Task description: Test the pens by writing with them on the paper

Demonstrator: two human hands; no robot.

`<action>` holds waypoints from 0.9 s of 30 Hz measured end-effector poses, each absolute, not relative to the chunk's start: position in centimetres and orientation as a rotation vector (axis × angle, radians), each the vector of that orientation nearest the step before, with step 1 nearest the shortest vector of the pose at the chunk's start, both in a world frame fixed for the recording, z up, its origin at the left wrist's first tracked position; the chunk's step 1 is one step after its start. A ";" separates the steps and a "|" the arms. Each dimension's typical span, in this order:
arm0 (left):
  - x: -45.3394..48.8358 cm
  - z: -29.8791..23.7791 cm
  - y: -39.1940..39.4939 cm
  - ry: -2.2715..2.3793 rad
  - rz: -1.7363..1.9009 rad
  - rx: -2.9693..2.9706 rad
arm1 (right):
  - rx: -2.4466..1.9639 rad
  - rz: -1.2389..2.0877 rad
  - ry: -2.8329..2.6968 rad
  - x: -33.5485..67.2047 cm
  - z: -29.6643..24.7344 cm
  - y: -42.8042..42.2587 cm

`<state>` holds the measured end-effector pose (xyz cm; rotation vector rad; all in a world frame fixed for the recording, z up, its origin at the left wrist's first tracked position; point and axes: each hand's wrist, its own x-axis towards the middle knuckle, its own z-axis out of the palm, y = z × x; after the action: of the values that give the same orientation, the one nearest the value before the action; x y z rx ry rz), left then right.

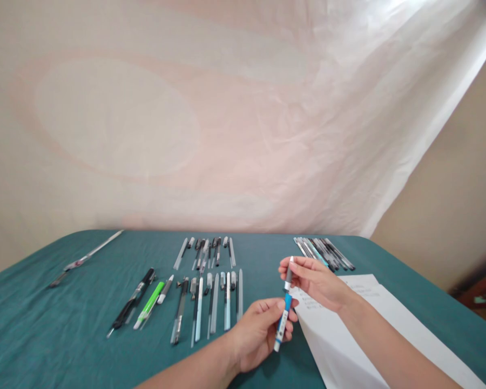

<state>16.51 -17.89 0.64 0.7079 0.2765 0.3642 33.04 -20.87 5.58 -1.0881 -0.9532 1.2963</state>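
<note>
Above the front of the table, my left hand [263,332] is closed around the blue-and-white barrel of a pen [282,324], which is tilted with its white end toward me. My right hand [314,278] pinches a dark grey pen section with a white tip [289,274] at the upper end of that barrel. The two pieces line up and meet near the left fingertips; whether they are joined or slightly apart I cannot tell. White paper sheets [356,335] with handwriting lie beneath my right forearm.
Left of my hands, several pens taken into parts [214,302] lie in rows on the green tablecloth [76,329]. A green pen barrel [149,303] and a black pen [133,302] lie farther left. Several whole-looking pens [324,254] are grouped at the back right. A long clear stick-like item [93,254] lies back left.
</note>
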 end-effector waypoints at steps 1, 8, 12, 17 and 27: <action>16.5 0.7 -17.9 0.271 0.349 0.712 | -1.057 1.301 -0.930 33.2 5.6 -20.8; 16.4 0.6 -18.0 0.267 0.376 0.722 | -0.988 1.254 -0.840 34.2 5.9 -20.7; 16.4 0.4 -18.0 0.279 0.381 0.740 | -1.012 1.222 -0.832 34.4 6.2 -20.8; 16.5 0.5 -18.0 0.290 0.372 0.757 | -0.965 1.156 -0.764 35.0 6.8 -20.8; 16.4 0.4 -17.9 0.280 0.381 0.759 | -1.004 1.283 -0.859 36.1 7.0 -21.3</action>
<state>16.38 -17.88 0.41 0.7593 0.2796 0.3809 36.07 -21.29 6.97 -1.0042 -0.8590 1.2827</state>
